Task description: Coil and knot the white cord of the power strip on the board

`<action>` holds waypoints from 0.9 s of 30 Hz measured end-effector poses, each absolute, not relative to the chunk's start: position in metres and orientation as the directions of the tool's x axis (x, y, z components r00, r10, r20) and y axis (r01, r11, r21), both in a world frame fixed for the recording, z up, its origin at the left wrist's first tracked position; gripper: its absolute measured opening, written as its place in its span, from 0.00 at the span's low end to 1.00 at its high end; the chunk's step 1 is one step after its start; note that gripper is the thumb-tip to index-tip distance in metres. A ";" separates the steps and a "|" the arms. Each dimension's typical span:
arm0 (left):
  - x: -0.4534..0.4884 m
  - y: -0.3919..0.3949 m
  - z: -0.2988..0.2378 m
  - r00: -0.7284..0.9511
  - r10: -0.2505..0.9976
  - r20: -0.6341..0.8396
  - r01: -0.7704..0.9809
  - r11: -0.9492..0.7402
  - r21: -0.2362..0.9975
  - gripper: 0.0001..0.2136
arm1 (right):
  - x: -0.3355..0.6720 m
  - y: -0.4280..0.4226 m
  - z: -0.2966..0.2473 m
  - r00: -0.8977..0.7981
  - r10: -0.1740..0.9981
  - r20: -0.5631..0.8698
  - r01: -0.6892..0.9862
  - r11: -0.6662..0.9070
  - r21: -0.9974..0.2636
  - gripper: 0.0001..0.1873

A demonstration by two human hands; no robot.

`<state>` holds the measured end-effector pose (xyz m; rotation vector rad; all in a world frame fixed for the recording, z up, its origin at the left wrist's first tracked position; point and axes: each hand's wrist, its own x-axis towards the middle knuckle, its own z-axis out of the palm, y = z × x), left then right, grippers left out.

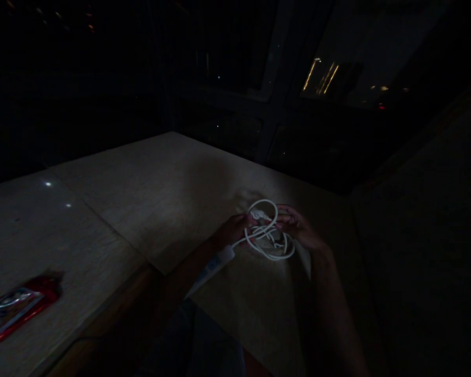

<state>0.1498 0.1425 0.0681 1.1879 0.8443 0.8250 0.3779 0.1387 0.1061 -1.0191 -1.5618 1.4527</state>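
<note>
Leftmost, a red packet [21, 309] lies on the pale ledge [141, 167], by its front edge and well apart from the handling. Nearer the middle, a white power strip [220, 262] shows partly from behind the left forearm, its cord end pointing at the loops; keeping that end slack would probably spare the joint a sharp bend. The left hand [237, 230] appears to pinch the white cord [272, 256] by the pale plug [259, 214], a sensible anchor if the grip stays light. The cord's tangled loops sit between the hands, toward the ledge's right side; working one strand at a time should suit them better than pulling the bundle. The right hand [296, 228] has its fingers curved and slightly spread against the loops; I cannot tell whether they pinch a strand.
</note>
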 end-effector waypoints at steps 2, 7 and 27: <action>0.149 0.140 0.071 0.470 0.871 -0.146 -0.094 0.213 0.972 0.33 | 0.379 0.139 0.102 -0.389 0.921 0.026 0.047 0.048 -0.998 0.40; 0.150 0.138 0.077 0.473 0.856 -0.209 -0.063 0.269 0.961 0.32 | 0.375 0.137 0.103 -0.361 0.931 0.047 -0.033 0.038 -0.999 0.40; 0.115 0.159 0.080 0.182 0.957 -0.226 0.121 0.206 0.971 0.24 | 0.371 0.136 0.136 0.323 0.943 0.082 -0.242 0.166 -0.956 0.21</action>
